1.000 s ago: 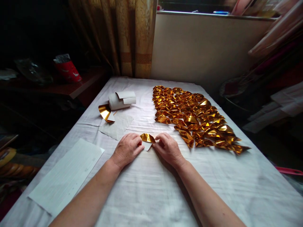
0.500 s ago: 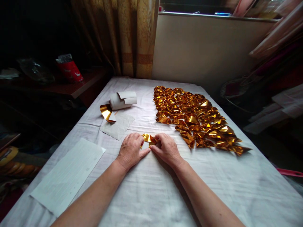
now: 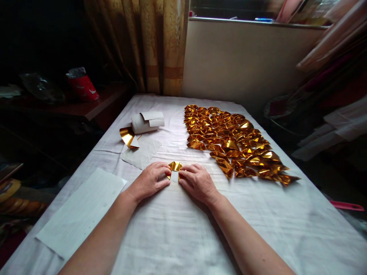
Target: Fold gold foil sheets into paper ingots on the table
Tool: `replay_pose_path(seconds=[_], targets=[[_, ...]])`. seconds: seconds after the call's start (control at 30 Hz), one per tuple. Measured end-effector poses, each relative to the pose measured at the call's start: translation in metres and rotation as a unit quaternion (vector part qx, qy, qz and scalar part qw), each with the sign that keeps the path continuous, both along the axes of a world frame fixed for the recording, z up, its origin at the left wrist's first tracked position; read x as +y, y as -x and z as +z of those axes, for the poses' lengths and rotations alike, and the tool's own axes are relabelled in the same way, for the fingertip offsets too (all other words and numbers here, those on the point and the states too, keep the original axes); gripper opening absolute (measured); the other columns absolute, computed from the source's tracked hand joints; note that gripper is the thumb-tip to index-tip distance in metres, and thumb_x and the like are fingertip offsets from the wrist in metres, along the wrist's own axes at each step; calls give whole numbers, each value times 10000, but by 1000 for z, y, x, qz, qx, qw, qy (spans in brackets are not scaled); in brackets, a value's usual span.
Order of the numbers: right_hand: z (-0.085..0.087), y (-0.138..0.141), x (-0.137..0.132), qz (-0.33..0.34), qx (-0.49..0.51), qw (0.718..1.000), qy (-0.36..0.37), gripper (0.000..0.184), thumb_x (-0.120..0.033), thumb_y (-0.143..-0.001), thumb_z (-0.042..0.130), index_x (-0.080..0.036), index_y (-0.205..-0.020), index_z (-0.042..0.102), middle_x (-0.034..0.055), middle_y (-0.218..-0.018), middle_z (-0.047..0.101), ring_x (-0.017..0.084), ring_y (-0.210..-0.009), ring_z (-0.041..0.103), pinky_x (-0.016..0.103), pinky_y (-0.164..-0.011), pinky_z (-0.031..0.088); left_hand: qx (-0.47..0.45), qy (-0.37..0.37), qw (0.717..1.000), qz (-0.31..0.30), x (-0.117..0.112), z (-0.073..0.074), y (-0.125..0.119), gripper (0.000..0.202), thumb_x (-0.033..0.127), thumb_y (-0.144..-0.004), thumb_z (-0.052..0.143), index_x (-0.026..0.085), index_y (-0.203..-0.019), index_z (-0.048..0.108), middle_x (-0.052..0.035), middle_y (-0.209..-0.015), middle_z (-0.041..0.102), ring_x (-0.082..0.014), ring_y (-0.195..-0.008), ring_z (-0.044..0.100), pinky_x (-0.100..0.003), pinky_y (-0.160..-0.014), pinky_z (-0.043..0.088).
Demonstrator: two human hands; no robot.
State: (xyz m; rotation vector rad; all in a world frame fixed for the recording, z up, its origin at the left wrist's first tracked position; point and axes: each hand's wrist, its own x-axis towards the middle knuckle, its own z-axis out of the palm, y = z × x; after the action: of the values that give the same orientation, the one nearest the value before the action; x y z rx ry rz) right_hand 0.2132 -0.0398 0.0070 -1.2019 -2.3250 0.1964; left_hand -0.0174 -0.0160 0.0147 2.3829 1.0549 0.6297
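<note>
Between my hands lies a small sheet of gold foil paper (image 3: 175, 166), its upper corners folded in and a pale patch showing at its middle. My left hand (image 3: 152, 177) is closed on its left edge, thumb and fingers together. On the right edge, my right hand (image 3: 198, 181) pinches the paper with bent fingers. Both hands rest low over the cloth. To the right, several folded gold foil pieces (image 3: 229, 143) lie in close rows.
A white-backed roll of paper (image 3: 148, 122) and a curled gold sheet (image 3: 128, 136) lie at the back left, beside a thin pale sheet (image 3: 141, 152). A long white sheet (image 3: 83, 210) lies at the left on the white tablecloth (image 3: 160, 236). A red container (image 3: 83, 84) stands on a dark side table.
My hands have drawn slightly apart, the left one moving left, and more of the folded gold foil paper shows between them. The whole view has shifted a little.
</note>
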Motion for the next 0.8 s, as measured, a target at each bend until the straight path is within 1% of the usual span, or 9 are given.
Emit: replay_pose_path(seconds=[0.13, 0.27, 0.4, 0.5, 0.57, 0.63, 0.8], targets=[[6, -1, 1, 8, -51, 998, 20, 161, -301, -909, 602, -246, -1024, 700, 46, -1114, 687, 200, -971, 571, 353, -888, 442, -10, -17, 1000, -7, 4, -3, 2, 144, 243, -856, 643, 238, -993, 687, -36, -1107, 688, -198, -1104, 597, -348, -997, 471], [11, -1, 0, 7, -83, 996, 29, 184, -363, -905, 617, -254, -1032, 693, 46, -1154, 673, 210, -1004, 563, 359, -893, 431, 1, -46, 999, -18, 6, -4, 0, 138, 267, -881, 627, 234, -994, 698, -35, -1052, 706, -195, -1064, 612, -347, -974, 478], [16, 2, -2, -6, -103, 994, 36, 202, -407, -873, 659, -257, -1002, 694, 43, -1153, 673, 221, -1024, 562, 363, -889, 417, 27, -50, 998, -15, 7, 0, -1, 149, 284, -889, 616, 248, -992, 717, -36, -1044, 705, -188, -1024, 623, -341, -953, 482], [20, 6, -5, -28, -120, 992, 35, 211, -417, -856, 678, -258, -994, 691, 43, -1141, 679, 226, -1011, 569, 365, -861, 403, 47, -36, 998, -29, 7, 7, -1, 169, 273, -863, 646, 260, -1013, 721, -31, -1066, 702, -186, -1026, 624, -328, -958, 472], [20, 9, -6, -40, -132, 990, 30, 210, -418, -856, 678, -250, -981, 692, 53, -1125, 684, 227, -984, 575, 363, -828, 391, 54, -30, 997, -39, 7, 10, -1, 185, 265, -848, 666, 261, -1026, 717, -26, -1062, 702, -184, -1020, 626, -319, -959, 466], [19, 12, -7, -50, -146, 988, 19, 185, -392, -869, 662, -234, -962, 695, 63, -1096, 691, 224, -956, 578, 359, -802, 376, 58, -32, 997, -36, 6, 10, -1, 182, 262, -842, 676, 256, -1020, 715, -24, -1055, 702, -184, -1012, 626, -315, -953, 465], [13, 16, -9, -64, -157, 986, -10, 162, -338, -912, 599, -213, -947, 694, 70, -1036, 700, 213, -928, 575, 351, -790, 346, 74, -48, 996, -14, 6, 6, -3, 149, 275, -861, 658, 252, -996, 716, -22, -1056, 699, -183, -1001, 624, -307, -932, 471]])
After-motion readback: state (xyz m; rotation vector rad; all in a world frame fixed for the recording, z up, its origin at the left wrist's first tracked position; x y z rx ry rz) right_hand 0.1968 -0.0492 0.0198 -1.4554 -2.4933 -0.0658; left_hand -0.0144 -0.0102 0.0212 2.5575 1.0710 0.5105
